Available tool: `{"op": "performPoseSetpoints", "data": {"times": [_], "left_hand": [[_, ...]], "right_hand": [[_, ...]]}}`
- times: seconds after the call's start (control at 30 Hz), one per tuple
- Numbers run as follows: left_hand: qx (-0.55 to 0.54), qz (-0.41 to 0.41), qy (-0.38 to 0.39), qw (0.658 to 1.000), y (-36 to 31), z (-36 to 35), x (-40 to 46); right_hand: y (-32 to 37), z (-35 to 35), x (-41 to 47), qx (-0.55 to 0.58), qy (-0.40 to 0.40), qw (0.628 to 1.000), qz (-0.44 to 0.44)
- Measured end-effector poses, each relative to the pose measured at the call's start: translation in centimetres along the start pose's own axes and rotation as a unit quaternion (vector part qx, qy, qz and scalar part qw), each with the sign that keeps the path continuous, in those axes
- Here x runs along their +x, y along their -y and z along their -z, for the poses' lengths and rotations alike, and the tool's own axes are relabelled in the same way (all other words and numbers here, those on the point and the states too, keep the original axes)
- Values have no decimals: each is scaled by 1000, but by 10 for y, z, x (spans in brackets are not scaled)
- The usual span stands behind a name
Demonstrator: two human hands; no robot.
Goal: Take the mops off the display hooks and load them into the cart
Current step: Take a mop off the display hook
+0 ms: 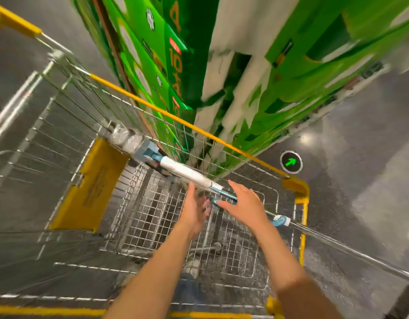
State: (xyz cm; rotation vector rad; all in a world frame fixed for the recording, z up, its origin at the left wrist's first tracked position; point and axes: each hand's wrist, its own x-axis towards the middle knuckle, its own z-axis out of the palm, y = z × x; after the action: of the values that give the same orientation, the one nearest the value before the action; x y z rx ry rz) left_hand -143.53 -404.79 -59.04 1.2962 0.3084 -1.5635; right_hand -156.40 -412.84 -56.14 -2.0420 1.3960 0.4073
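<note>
Green boxes (173, 63) showed orange "10" & "4"; round floor sign (291, 162) had a green arrow; rest too blurred.

mop (187, 173): white-blue, slanted across cart (222, 137) | handle overhangs rim | cart: wire, yellow-trimmed

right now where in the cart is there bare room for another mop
Free: the wire floor left of the mop, toward the yellow flap. Crowded: along the right rim, where the mop lies with the left hand and right hand over it.
</note>
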Motion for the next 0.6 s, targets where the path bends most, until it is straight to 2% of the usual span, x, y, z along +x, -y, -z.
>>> {"op": "performPoseSetpoints", "data": {"times": [0.17,0.43,0.6], "left_hand": [[-80,0,0,997,8,-10,31],[-161,-8,-12,987,7,-14,43],[-151,-3,-10,989,10,-17,26]], "right_hand": [[-16,-4,15,-62,40,997,10],[-25,-9,21,-110,9,992,56],[-27,-5,5,-109,3,991,76]]}}
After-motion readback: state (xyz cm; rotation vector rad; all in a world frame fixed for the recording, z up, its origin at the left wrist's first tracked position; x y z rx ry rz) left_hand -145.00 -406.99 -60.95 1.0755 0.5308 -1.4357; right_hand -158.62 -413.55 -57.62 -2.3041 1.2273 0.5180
